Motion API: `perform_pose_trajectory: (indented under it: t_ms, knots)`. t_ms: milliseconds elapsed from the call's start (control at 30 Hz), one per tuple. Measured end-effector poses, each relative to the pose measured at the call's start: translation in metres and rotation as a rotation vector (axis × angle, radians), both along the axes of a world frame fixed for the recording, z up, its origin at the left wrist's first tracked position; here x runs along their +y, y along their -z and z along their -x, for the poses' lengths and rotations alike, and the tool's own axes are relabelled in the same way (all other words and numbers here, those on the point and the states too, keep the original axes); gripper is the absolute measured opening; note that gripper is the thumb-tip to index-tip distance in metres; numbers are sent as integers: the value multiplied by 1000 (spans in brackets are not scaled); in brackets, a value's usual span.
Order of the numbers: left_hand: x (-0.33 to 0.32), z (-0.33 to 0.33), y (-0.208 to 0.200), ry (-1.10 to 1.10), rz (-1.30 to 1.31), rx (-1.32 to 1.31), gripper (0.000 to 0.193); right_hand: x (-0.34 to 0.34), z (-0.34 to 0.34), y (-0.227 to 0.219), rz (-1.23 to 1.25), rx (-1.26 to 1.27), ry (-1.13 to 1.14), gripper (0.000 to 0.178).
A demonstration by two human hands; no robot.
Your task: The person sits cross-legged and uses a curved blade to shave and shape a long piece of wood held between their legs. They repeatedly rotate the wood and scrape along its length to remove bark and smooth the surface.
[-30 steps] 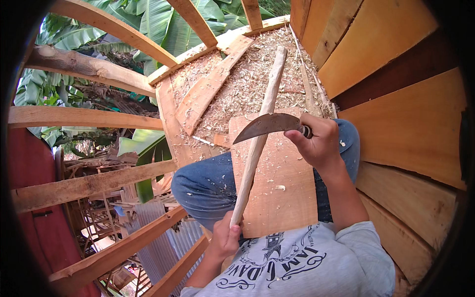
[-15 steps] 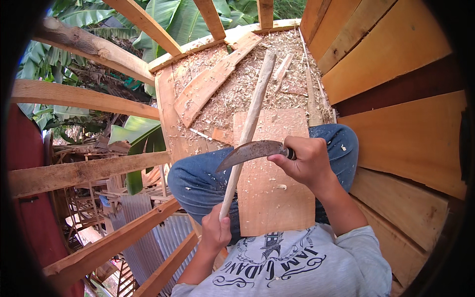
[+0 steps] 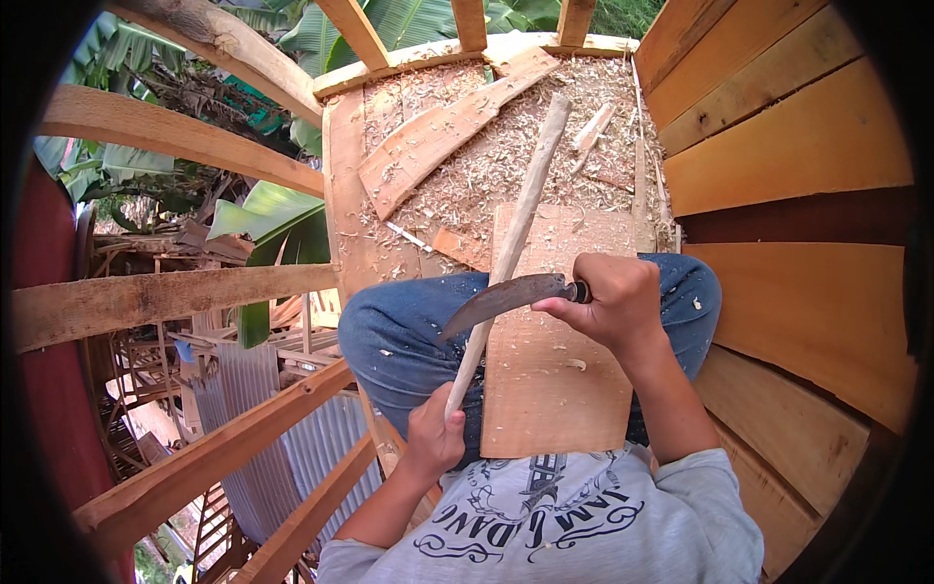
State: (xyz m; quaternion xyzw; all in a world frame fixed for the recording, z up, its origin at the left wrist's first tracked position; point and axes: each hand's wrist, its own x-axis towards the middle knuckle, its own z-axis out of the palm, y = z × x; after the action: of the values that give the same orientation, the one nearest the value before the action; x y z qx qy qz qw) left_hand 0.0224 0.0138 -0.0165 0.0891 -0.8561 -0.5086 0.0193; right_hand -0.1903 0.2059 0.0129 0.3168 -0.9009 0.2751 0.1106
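Observation:
A long, pale, peeled wooden stick (image 3: 530,185) slants from near my belly up and away to the right. Its lower end is wrapped in the fingers of my left hand (image 3: 435,428). My right hand (image 3: 615,300) is closed round the dark handle of a curved knife (image 3: 506,295), with the thumb lying along toward the blade. The broad, darkened blade crosses over the stick below its middle, its tip pointing left; whether it bites into the wood I cannot tell. Under both, a flat wooden board (image 3: 559,389) lies across my lap between my jeans-clad legs.
Wood shavings (image 3: 467,170) cover the plank floor ahead. On them lie a wide tapered plank (image 3: 428,141) and small offcuts (image 3: 592,127). Wooden rails (image 3: 175,304) run along the left, with banana leaves (image 3: 277,219) beyond. A plank wall (image 3: 798,146) stands close at right.
The whole view has shifted a little, so the scene sits farther right. Both hands keep their grips, and the knife still crosses the stick at about the same place.

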Motion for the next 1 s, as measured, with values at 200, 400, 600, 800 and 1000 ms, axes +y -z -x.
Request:
perform_pose_trajectory:
  t_ms: [200,400,600,800,1000]
  knots:
    - [-2,1,1,-31,-56,-22,38,-10,15,7,-21,106,-9,69]
    - [-3,2,4,-31,-71,-14,40,-13,26,6,-30,141,-24,68]
    - [-3,-4,4,-14,-68,4,42,44,88,-2,267,-219,541,64]
    - [-3,1,7,-15,-52,-16,38,25,20,-14,153,-266,171,60]
    - [-1,-4,8,-41,-29,-42,37,-13,12,5,20,-63,42,65]
